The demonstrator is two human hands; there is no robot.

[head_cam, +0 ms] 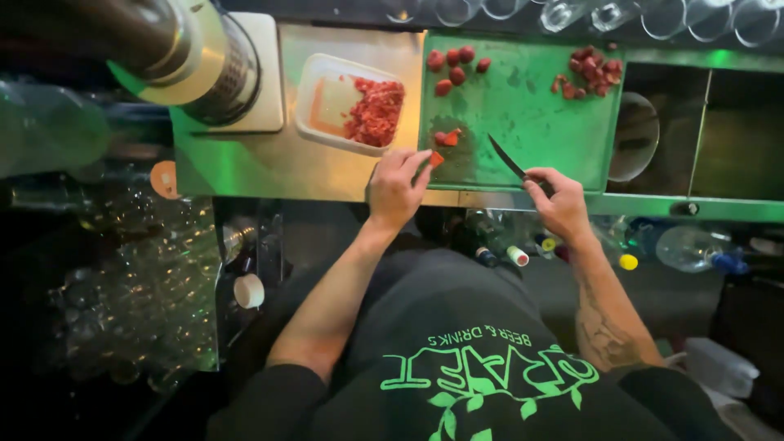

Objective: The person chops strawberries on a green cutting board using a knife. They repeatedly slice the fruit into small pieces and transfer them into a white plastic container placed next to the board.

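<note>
My left hand [398,186] pinches a small red strawberry piece [436,159] at the near left corner of the green cutting board [523,106]. My right hand [557,204] grips a dark knife [508,159] whose blade points up and left over the board. Two cut pieces [447,138] lie just beyond my left hand. Whole strawberries [454,65] sit at the board's far left, and a pile of strawberry tops and scraps [590,73] at its far right. A white tub [327,102] left of the board holds chopped strawberry [376,110].
A large metal machine [188,53] stands at the far left on the steel counter [269,163]. Upturned glasses [653,16] line the back edge. A sunken bin [702,131] lies right of the board. Bottles [694,249] and stacked glassware [139,278] sit below the counter.
</note>
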